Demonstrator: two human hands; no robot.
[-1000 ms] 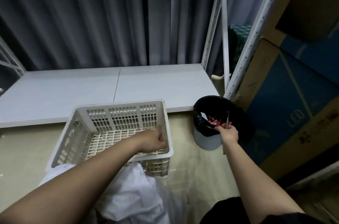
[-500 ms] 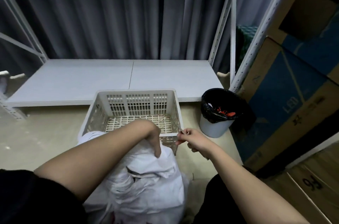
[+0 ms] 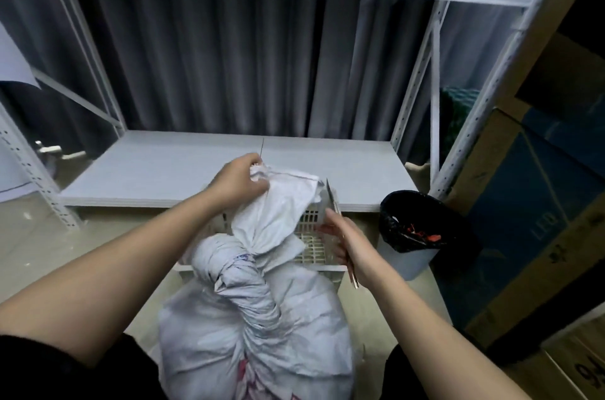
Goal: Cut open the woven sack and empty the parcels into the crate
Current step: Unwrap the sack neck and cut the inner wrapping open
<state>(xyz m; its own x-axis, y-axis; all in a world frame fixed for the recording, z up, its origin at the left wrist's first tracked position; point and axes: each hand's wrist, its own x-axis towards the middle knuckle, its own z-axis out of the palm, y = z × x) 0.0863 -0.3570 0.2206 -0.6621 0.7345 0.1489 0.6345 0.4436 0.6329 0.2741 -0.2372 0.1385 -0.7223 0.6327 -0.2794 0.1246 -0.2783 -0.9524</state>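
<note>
We see a white woven sack (image 3: pixel 258 327) standing on the floor at the near centre, its neck twisted and knotted, leaning against the near edge of a pale slatted crate (image 3: pixel 314 245). The left hand (image 3: pixel 237 181) is clenched on the loose top of the sack, lifting it above the crate. The right hand (image 3: pixel 352 244), just right of the sack, is closed around a thin knife (image 3: pixel 334 203) with its blade pointing up and away. To the right of the crate stands a bin (image 3: pixel 415 236) lined with a black bag. Beyond the crate we see a low white shelf (image 3: pixel 170 167) and grey curtains (image 3: pixel 229 62).
</note>
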